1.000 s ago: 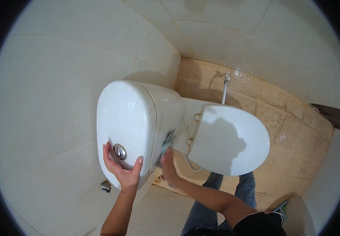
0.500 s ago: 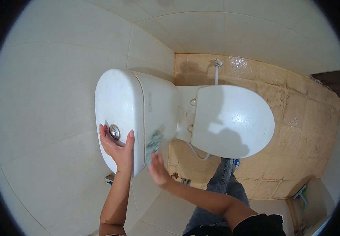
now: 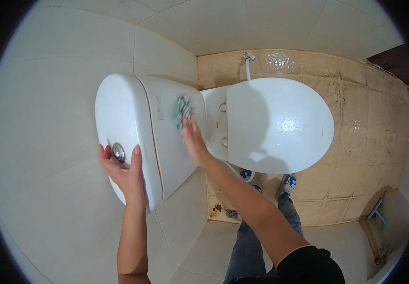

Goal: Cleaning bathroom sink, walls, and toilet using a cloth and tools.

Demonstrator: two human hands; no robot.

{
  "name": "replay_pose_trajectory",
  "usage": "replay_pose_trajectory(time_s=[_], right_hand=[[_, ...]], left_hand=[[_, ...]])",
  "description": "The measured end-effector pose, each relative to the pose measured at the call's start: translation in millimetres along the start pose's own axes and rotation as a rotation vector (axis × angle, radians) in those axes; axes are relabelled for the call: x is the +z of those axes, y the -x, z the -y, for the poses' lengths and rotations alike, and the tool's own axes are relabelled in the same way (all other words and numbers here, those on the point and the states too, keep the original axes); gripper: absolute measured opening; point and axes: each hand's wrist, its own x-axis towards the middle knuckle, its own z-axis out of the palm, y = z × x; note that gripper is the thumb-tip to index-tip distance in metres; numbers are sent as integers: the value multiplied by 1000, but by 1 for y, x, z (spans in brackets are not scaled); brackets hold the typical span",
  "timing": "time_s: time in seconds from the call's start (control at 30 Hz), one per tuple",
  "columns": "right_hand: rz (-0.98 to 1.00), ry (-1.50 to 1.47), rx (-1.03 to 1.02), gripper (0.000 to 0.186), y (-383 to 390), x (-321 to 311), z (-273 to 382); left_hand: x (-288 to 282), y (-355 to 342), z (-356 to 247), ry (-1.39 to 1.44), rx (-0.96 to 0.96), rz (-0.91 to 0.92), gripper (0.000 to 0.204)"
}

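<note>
A white toilet tank (image 3: 166,151) stands against the left wall, its rounded lid (image 3: 121,109) on top. My left hand (image 3: 125,173) rests on the lid with thumb and fingers spread around the round chrome flush button (image 3: 119,152); it holds nothing. Against the tank's front face, my right hand (image 3: 195,141) presses a crumpled grey-green patterned cloth (image 3: 184,108), somewhat blurred by motion. The cloth lies just right of a small printed label (image 3: 159,107). To the right of the tank, the white toilet seat cover (image 3: 285,125) is down over the bowl.
Tan floor tiles (image 3: 351,165) surround the toilet, with a drain grate (image 3: 232,214) near my feet. A white hose runs from a wall valve (image 3: 249,57) behind the bowl. At lower right, a squeegee (image 3: 377,211) leans beside a pale basin-like shape. Tiled walls close in the left and far sides.
My right hand has moved the cloth up along the tank's front, away from me, from its near end toward the label. My left hand stays spread around the flush button. The view has shifted slightly.
</note>
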Motion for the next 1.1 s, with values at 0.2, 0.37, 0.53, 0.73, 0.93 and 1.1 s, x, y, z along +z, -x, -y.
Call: replay_pose_trajectory(time_s=[0.2, 0.37, 0.53, 0.73, 0.93, 1.1], right_hand=[[-334, 49, 240, 68, -39, -15, -104], [-636, 25, 793, 64, 37, 27, -107], [-163, -127, 8, 72, -36, 2, -26], [-111, -385, 293, 73, -59, -42, -65], [-464, -659, 704, 70, 78, -1, -138], [-419, -121, 288, 63, 177, 99, -49]], left_hand=[[-2, 3, 3, 100, -37, 63, 79], [-2, 2, 0, 152, -38, 88, 76], [-4, 3, 2, 145, -28, 96, 74], [-5, 3, 2, 206, -4, 117, 73], [-7, 0, 6, 201, 22, 126, 74], [-9, -1, 12, 172, 67, 120, 75]])
